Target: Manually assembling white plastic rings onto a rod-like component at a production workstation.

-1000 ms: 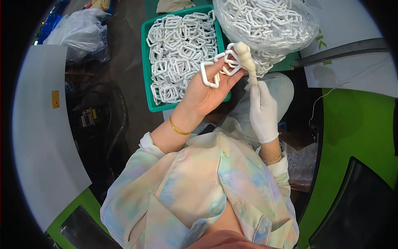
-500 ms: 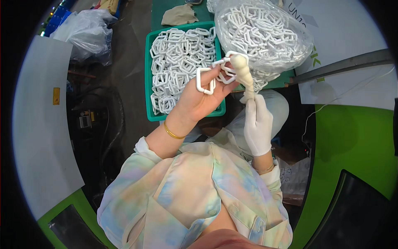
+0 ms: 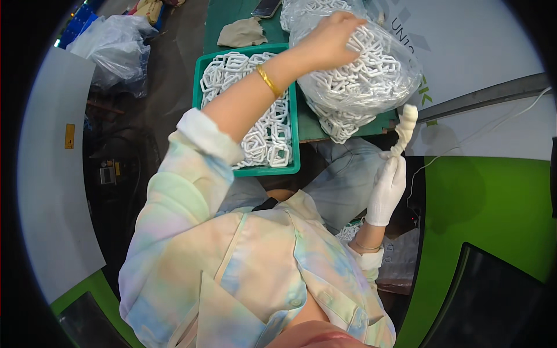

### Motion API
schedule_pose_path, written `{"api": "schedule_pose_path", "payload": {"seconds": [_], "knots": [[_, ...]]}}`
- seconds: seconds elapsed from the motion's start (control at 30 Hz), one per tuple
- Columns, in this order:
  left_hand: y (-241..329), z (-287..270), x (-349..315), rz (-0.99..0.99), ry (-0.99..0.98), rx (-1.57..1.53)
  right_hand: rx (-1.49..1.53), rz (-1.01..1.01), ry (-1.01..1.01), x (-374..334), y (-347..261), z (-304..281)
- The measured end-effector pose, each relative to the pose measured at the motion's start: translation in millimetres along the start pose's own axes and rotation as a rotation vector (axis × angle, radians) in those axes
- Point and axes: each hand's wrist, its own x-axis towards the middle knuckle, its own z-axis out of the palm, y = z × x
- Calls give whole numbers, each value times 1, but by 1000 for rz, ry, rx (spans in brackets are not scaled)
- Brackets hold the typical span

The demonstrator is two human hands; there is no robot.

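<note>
My bare left hand, a gold bangle on its wrist, reaches over the clear plastic bag of white plastic chain links. Its fingers bend down at the links, with a gap between thumb and fingers; no held link can be made out. My right hand, in a white glove, is closed on the lower end of a cream-coloured knobbly stick, which points up and away beside the bag. Left of the bag, a green tray is heaped with more white links, partly behind my left forearm.
Tray and bag rest on a green table. A beige cloth and a phone lie beyond the tray. To the right is a white and green panel with a grey rail. Another plastic bag sits at the far left.
My left hand has moved up and away, from the stick to the bag; the links it held are no longer seen in it. My right hand has shifted right with the stick.
</note>
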Motion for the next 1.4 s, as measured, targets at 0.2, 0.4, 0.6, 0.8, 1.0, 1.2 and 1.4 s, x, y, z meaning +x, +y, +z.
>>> {"api": "schedule_pose_path", "payload": {"seconds": [0.2,0.4,0.6,0.8,1.0,1.2,1.4], "knots": [[-1,43,0,180,-336,515,-17,192,-44,-1,1,-8],[29,49,-10,97,-468,489,48,151,-7,-8,20,-8],[3,45,-2,43,-463,483,27,227,-23,-5,11,-2],[13,30,-13,152,-506,353,24,234,-50,-5,8,2],[40,32,-34,184,-560,253,67,231,-54,-9,13,-2],[18,52,-43,39,-253,401,59,209,-90,-14,9,3],[8,29,-33,111,-391,467,24,131,-111,-10,8,10]]}}
